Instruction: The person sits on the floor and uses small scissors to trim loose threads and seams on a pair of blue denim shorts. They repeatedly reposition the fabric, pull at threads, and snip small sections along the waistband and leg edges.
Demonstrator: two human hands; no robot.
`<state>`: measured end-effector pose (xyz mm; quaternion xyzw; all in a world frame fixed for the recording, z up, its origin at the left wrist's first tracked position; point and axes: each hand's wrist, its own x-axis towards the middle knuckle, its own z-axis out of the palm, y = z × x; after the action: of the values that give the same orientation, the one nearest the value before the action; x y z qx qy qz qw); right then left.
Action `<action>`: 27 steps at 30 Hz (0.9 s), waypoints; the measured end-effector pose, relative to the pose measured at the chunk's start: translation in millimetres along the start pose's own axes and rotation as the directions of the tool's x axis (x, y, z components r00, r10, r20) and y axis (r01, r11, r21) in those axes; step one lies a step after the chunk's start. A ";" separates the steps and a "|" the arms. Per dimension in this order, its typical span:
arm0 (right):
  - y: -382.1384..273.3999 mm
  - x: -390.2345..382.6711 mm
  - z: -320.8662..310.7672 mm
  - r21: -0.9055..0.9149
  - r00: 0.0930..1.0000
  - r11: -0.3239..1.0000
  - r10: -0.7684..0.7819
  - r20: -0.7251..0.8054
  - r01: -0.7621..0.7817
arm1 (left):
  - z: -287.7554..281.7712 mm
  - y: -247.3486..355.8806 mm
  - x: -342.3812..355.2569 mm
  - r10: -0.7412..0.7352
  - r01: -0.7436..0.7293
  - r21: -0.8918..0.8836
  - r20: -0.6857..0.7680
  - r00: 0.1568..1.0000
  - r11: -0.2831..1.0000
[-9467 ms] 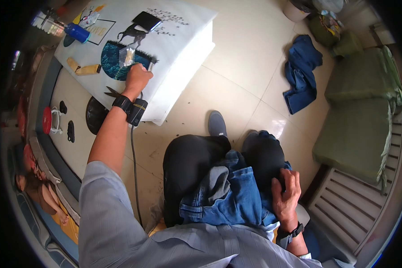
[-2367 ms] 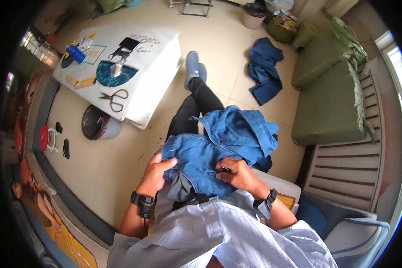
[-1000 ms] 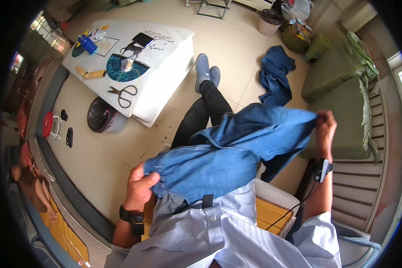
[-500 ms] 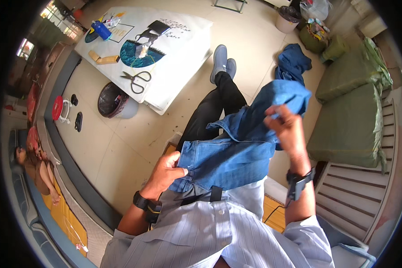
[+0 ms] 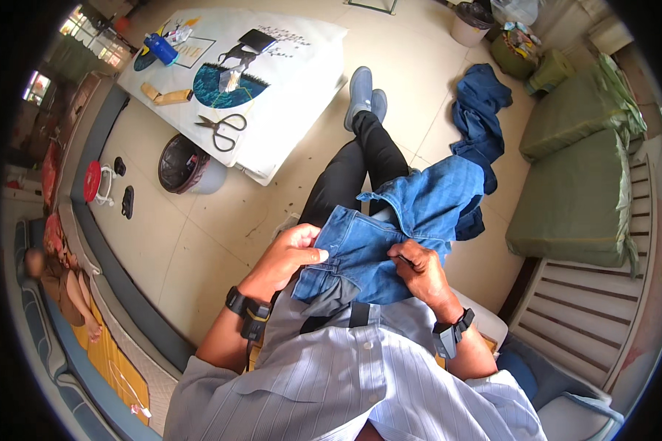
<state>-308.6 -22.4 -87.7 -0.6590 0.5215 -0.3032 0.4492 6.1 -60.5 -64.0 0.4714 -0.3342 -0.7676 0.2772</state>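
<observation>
A pair of blue jeans (image 5: 368,239) lies across my lap, with one part spread away to the right and a greyish inner fabric (image 5: 338,294) showing near my belt. My left hand (image 5: 290,257) is closed on the upper left edge of the jeans, thumb on top and fingers beneath. Against the middle of the denim, my right hand (image 5: 423,275) is closed in a pinch. Something small and dark shows at its fingertips, too small to name.
More dark blue denim (image 5: 482,110) lies on the floor ahead. Black-handled scissors (image 5: 222,132) rest on the white-covered table (image 5: 301,95), above a bin (image 5: 187,165). Green-wrapped cushions (image 5: 566,206) sit on a slatted bench (image 5: 574,301) at right. Another person (image 5: 62,287) is far left.
My right hand has come down and left, from above the jeans onto their middle. The spread part of the jeans has dropped lower, and my left hand has moved slightly up and right.
</observation>
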 end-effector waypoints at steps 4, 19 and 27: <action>-37.2 -8.8 -10.0 0.413 0.990 0.900 0.138 0.028 -0.138 | -0.5 -0.5 -6.2 0.086 -0.077 -0.223 0.032 0.996 0.972; -34.2 17.5 88.2 0.410 0.904 0.863 0.115 0.411 -0.296 | -35.4 -7.3 -75.5 0.382 -0.369 0.106 -0.327 0.864 0.924; -37.2 15.2 85.8 0.415 0.919 0.864 0.121 0.374 -0.283 | -35.9 0.9 -68.8 0.404 -0.350 0.277 -0.169 0.899 0.895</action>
<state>-214.6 -11.4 -90.3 -0.5157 0.4173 -0.2522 0.7045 66.5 -19.1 -38.2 0.5096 -0.4768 -0.5953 0.3983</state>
